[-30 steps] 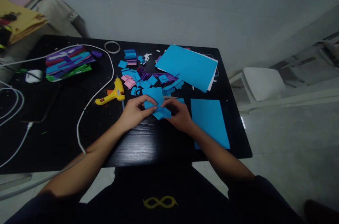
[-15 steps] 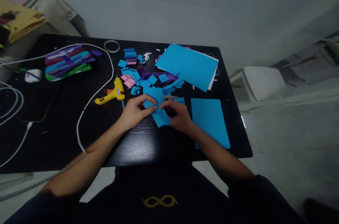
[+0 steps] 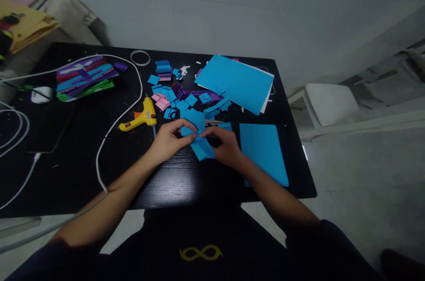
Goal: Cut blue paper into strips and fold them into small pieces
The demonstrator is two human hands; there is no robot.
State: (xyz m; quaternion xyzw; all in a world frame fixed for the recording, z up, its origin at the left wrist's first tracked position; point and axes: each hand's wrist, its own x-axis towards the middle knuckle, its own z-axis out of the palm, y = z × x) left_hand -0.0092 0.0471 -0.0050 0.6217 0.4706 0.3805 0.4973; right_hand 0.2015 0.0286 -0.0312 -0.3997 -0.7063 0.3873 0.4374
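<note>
Both hands pinch a creased sheet of blue paper (image 3: 202, 150) above the front middle of the black table. My left hand (image 3: 169, 140) grips it from the left, thumb and forefinger closed near its centre. From the right, my right hand (image 3: 226, 146) pinches the same spot, its fingertips almost touching the left ones. The lower part of the paper hangs at an angle below the fingers. Just beyond, scissors (image 3: 214, 122) lie partly hidden among blue scraps. To the left of my hands rests a yellow hot glue gun (image 3: 142, 118).
Small blue, pink and purple paper pieces (image 3: 175, 97) lie scattered behind my hands. Larger blue sheets (image 3: 237, 81) are at the back right, and another blue sheet (image 3: 264, 152) is at right. A white cable (image 3: 98, 157) crosses my left forearm. Colourful bundles (image 3: 84, 77) sit back left.
Hardly anything differs. The blue paper has shifted very slightly between my fingers, while both hands stay in the same place.
</note>
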